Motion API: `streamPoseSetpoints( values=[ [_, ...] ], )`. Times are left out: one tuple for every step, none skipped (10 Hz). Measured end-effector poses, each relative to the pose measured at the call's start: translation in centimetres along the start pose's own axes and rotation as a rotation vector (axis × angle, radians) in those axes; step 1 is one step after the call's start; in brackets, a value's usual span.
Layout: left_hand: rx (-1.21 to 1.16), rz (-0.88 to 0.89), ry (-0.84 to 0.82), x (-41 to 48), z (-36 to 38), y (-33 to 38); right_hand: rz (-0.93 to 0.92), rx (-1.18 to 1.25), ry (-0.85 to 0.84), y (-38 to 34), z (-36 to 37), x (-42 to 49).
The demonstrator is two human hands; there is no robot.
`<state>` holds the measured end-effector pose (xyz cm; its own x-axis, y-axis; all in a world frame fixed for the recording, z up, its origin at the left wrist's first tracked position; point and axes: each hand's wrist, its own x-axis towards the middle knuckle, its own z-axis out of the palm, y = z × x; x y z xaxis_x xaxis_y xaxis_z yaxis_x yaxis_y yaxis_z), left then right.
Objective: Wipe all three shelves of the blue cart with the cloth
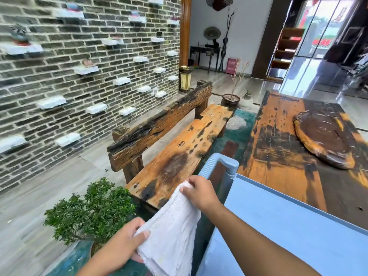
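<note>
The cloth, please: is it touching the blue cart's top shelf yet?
Apart. The head view shows the cloth hanging beside the top shelf, with a dark gap between them.

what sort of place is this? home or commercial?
Likely a tea house or showroom lobby, not a home: grey brick wall studded with small white display ledges, rustic slab-wood bench and table, glass entrance doors at far right.

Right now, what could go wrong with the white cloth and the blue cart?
The cloth hangs stretched between the left hand and right hand, beside the blue cart, not on it; its frayed lower edge might snag the potted shrub nearby. Only the top shelf shows, so the others could get missed.
</note>
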<state>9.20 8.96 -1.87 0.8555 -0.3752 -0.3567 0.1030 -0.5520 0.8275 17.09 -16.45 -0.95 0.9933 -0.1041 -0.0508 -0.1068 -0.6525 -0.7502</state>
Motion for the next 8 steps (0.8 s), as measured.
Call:
streamPoseSetpoints(
  values=[
    [-0.024,-0.022,0.032,0.5,-0.1,0.0,0.012,-0.092,0.006,-0.6,0.9,0.9],
    [-0.055,-0.075,0.044,1.0,0.0,-0.2,0.01,-0.179,0.065,-1.4,1.7,1.3],
    [-0.071,-0.119,0.043,1.3,-0.2,-0.1,-0.014,-0.239,0.084,-2.3,2.4,1.7],
    [-0.059,-0.122,-0.021,1.3,-0.7,0.1,-0.031,-0.371,0.022,-2.1,3.0,1.8],
    [-0.058,-0.158,-0.077,1.3,-0.7,0.0,-0.052,-0.466,0.026,-1.7,3.4,2.1],
    [0.001,-0.173,-0.067,2.0,-0.2,-0.1,-0.081,-0.472,0.07,-1.5,3.5,2.2],
    [-0.007,-0.184,0.088,2.9,0.2,0.8,-0.099,-0.334,0.108,-0.9,2.3,1.4],
    [0.193,-0.093,0.18,3.2,0.3,2.8,-0.054,-0.184,0.173,-0.5,-0.4,-0.1]
  ],
)
